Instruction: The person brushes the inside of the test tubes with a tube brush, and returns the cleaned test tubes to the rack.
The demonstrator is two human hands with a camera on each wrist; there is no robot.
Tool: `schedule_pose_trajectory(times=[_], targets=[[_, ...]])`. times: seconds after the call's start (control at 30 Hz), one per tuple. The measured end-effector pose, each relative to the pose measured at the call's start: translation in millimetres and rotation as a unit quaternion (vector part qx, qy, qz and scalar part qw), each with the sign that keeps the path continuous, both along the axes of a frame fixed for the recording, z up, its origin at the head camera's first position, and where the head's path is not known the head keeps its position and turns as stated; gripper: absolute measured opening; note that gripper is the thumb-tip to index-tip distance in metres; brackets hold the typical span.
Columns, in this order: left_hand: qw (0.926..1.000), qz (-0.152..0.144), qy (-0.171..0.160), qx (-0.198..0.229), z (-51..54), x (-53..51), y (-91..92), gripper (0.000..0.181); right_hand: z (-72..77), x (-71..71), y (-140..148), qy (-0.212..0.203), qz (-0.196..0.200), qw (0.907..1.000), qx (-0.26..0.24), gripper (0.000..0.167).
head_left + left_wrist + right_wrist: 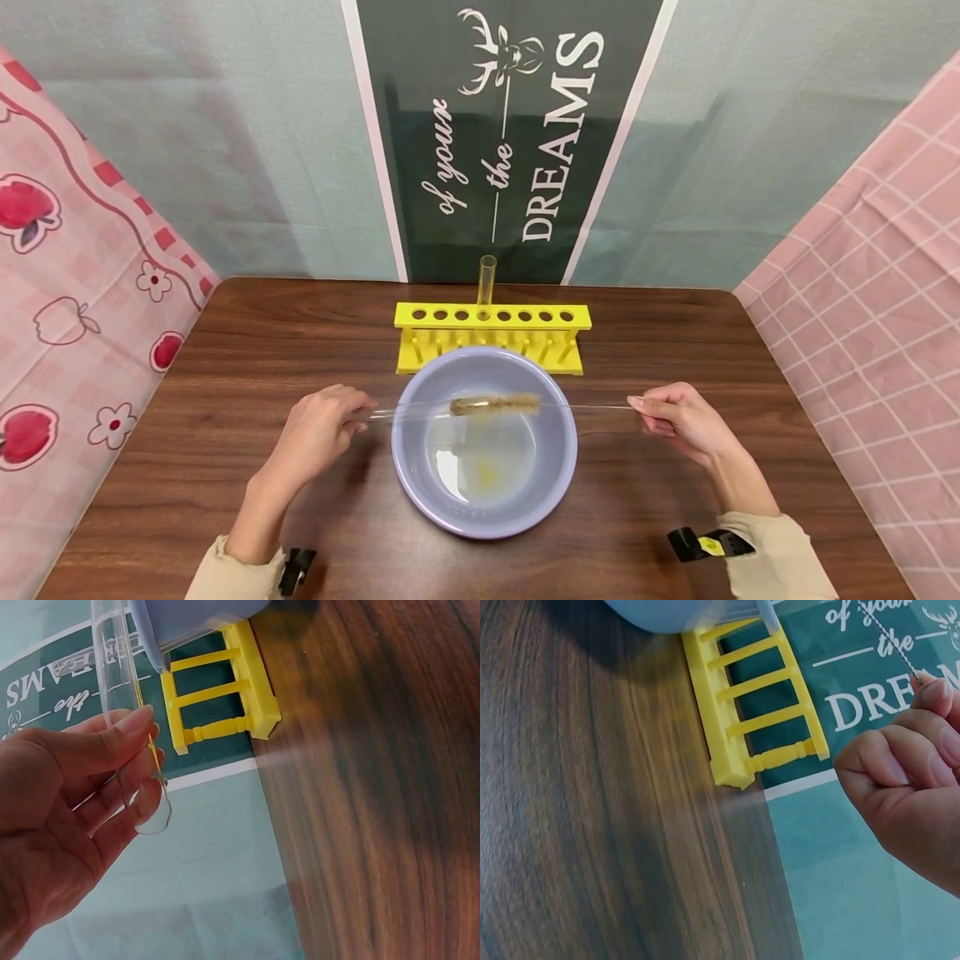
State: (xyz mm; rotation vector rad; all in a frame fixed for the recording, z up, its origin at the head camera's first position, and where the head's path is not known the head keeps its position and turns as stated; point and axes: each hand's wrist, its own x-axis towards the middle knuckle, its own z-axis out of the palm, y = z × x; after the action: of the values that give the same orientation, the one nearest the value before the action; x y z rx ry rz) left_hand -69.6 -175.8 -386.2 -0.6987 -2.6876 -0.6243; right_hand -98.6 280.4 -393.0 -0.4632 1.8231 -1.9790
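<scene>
The left hand (318, 425) grips a clear glass test tube (405, 412) near its rounded end, holding it level over a lavender basin (483, 527). In the left wrist view the thumb and fingers of that hand (82, 772) curl round the tube (112, 667). The right hand (682, 421) pinches the thin wire handle (592, 407) of a brush. The brush's tan bristles (510, 404) lie at the tube's mouth, above the basin; how far they reach inside is unclear. Twisted wire (892, 637) runs to the pinching fingertips of the right hand (907, 757). Cloudy liquid lies in the basin.
A yellow test tube rack (405, 317) stands behind the basin on the brown wooden table (300, 333), holding one upright tube (487, 279). Patterned cloths hang at the left, right and back of the table.
</scene>
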Motion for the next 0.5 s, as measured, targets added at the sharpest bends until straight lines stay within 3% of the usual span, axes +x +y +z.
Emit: schedule_pose_trajectory(times=[0.27,0.5], targets=[[0.9999,0.010,0.001,-0.003,0.6,-4.1,2.3,0.030,3.8,-0.6,-14,-0.002,-0.051,0.9959,0.074,0.034],[1.0000,0.007,0.005,0.001,2.5,-4.6,4.3,0.031,5.8,-0.5,-21,0.005,-0.051,0.9949,0.087,0.034]])
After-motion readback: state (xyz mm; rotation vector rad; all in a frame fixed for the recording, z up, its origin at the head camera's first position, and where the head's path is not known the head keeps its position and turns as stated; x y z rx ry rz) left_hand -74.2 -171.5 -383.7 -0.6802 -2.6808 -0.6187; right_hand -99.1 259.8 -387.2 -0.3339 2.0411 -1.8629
